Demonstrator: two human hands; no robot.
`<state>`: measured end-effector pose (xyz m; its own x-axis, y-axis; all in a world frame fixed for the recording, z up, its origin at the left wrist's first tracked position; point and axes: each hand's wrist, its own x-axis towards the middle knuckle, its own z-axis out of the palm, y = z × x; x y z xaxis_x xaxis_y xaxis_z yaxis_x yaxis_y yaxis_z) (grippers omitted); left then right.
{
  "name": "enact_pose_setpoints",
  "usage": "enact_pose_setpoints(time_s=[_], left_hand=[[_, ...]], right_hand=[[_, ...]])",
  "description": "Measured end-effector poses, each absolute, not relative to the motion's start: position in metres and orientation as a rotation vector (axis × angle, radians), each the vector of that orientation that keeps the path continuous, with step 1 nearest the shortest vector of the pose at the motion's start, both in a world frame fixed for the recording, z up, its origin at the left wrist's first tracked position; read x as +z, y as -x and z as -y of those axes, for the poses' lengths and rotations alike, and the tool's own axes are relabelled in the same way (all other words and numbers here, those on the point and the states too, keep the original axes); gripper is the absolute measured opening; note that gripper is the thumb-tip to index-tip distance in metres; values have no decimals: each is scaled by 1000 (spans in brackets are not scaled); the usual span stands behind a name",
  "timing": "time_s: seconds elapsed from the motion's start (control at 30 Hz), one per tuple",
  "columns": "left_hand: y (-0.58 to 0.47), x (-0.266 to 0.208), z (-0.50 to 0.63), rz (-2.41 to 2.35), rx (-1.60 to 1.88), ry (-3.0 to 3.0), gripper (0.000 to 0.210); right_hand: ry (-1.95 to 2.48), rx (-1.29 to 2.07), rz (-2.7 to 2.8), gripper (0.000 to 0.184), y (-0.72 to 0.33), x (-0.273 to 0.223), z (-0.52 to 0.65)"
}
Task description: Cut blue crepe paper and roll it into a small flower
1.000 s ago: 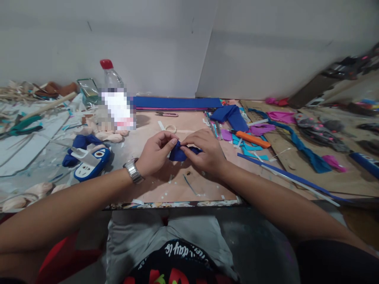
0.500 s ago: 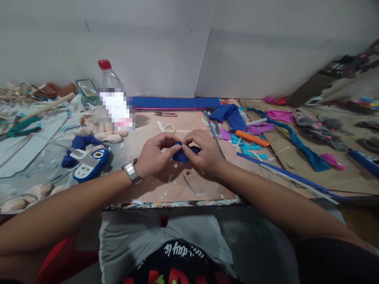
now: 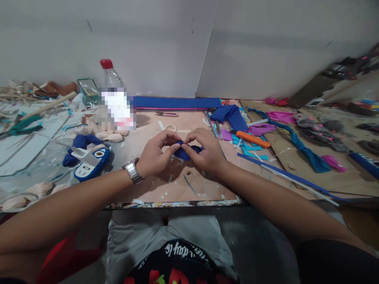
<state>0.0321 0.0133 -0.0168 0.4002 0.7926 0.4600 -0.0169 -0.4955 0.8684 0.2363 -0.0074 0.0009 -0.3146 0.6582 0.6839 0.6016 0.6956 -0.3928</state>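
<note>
Between the fingertips of both hands sits a small piece of dark blue fabric [image 3: 182,154], bunched and partly covered by the fingers. My left hand [image 3: 158,154], with a metal watch on its wrist, pinches the fabric's left upper edge between thumb and index finger. My right hand [image 3: 207,152] is closed on the same piece from the right, its thumb tip nearly meeting the left thumb. Just beyond the hands lies a pale ring [image 3: 171,128], and behind it small thread snips [image 3: 167,114].
At the left stand a blue-and-white power strip [image 3: 94,163], a red-capped bottle [image 3: 114,79] and green-handled pliers [image 3: 26,125]. Rightward lie an orange utility knife [image 3: 253,139], folded blue fabric [image 3: 229,116] and a long blue strip [image 3: 281,175]. The table's front edge [image 3: 177,204] runs below my hands.
The blue fabric has been turned slightly between my fingers, and its lower flap looks more folded and slanted. Both hands stay in nearly the same place; the view has shifted slightly.
</note>
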Motion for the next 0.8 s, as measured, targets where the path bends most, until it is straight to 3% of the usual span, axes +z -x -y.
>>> enact_pose_setpoints(time_s=[0.5,0.8], left_hand=[[-33,-16,-17,-693,1152,-1601,31],[-33,-16,-15,-641,1153,-1675,24]], right_hand=[[991,59,2046,10,-239,2,6],[976,52,2035,9,-239,0,6]])
